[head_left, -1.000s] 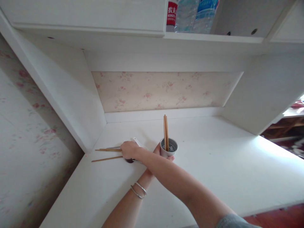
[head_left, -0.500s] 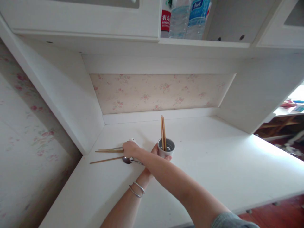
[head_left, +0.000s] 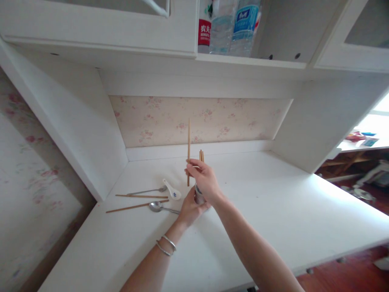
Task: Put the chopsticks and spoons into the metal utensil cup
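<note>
A wooden chopstick point(head_left: 189, 140) stands nearly upright in the fingers of my right hand point(head_left: 205, 178), just left of the utensil holder. My left hand point(head_left: 191, 209) wraps round that small cup-shaped utensil holder point(head_left: 199, 196), mostly hidden behind both hands. Tips of several chopsticks point(head_left: 201, 155) rise out of the holder behind my right hand. To the left on the white counter lie two loose chopsticks point(head_left: 130, 207), a metal fork point(head_left: 146, 191), a white ceramic soup spoon point(head_left: 172, 191) and a metal spoon point(head_left: 156, 207) whose handle reaches my left hand.
The white counter point(head_left: 249, 227) runs under a cabinet shelf holding plastic bottles point(head_left: 223, 28). A side panel point(head_left: 69, 121) bounds it at the left, another panel point(head_left: 322, 113) at the right. Flowered wallpaper point(head_left: 194, 121) covers the back.
My right hand has lifted a chopstick from the counter and moved right, up to the holder. The soup spoon and fork it covered now show. My left hand stays on the holder.
</note>
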The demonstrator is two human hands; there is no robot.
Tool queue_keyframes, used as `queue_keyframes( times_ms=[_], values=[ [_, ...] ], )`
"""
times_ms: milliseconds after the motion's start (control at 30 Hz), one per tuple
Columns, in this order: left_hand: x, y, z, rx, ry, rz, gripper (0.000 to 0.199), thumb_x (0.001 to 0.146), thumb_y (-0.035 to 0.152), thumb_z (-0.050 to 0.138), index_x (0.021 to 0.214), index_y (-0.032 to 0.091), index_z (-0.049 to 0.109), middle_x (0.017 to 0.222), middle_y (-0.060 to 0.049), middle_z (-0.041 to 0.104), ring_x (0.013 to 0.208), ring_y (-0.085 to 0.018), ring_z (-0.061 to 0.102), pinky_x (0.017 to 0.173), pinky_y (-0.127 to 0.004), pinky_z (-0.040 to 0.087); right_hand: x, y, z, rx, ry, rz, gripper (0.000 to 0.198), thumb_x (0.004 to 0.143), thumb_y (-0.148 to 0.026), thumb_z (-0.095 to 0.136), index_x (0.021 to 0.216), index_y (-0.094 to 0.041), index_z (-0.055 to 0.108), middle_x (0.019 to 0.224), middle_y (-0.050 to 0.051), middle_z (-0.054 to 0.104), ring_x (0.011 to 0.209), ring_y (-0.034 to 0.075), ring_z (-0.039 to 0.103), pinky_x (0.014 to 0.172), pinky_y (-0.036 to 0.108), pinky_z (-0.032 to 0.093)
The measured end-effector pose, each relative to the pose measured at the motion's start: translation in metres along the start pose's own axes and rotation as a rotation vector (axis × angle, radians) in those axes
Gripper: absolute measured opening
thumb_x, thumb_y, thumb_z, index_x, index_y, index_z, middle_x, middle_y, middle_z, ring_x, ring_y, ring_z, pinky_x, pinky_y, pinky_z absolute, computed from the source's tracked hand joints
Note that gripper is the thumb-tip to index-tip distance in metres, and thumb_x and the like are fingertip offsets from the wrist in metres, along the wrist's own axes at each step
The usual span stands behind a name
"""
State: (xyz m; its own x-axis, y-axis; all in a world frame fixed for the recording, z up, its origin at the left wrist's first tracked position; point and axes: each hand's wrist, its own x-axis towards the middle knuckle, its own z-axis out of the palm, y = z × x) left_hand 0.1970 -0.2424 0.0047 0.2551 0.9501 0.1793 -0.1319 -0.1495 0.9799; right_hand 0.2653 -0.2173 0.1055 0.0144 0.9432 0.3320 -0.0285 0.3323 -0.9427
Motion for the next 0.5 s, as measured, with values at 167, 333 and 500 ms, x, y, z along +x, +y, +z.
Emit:
queue_keyframes(
  times_ms=[167,333,500],
  values=[
    [0.0,0.003,0.005,-0.036,0.004,0.0,0.058,0.066,0.022,0.076,0.119,0.019,0.052,0.113,-0.008,0.065,0.102,-0.022,0.061,0.092,-0.035,0.045,-0.002,0.016,-0.058,0.017,0.273,-0.089,0.036,0.08,-0.041,0.059,0.108,-0.019,0.064,0.098,0.006,0.068,0.09,0.018,0.062,0.084,0.035,0.05],
    [0.002,0.0,0.007,-0.05,0.036,-0.022,0.063,0.062,0.021,0.079,0.119,0.02,0.052,0.116,-0.009,0.064,0.105,-0.024,0.06,0.094,-0.039,0.045,-0.008,0.048,-0.078,-0.058,0.282,-0.018,0.04,0.079,-0.043,0.059,0.109,-0.017,0.064,0.105,0.009,0.068,0.097,0.02,0.062,0.086,0.036,0.049],
    [0.004,-0.005,0.007,-0.059,0.053,-0.008,0.062,0.061,0.019,0.079,0.117,0.022,0.053,0.117,-0.006,0.064,0.109,-0.025,0.06,0.097,-0.042,0.043,-0.014,0.063,-0.075,-0.118,0.19,0.081,0.037,0.078,-0.043,0.058,0.105,-0.017,0.066,0.101,0.008,0.07,0.091,0.02,0.064,0.083,0.035,0.05]
  ],
)
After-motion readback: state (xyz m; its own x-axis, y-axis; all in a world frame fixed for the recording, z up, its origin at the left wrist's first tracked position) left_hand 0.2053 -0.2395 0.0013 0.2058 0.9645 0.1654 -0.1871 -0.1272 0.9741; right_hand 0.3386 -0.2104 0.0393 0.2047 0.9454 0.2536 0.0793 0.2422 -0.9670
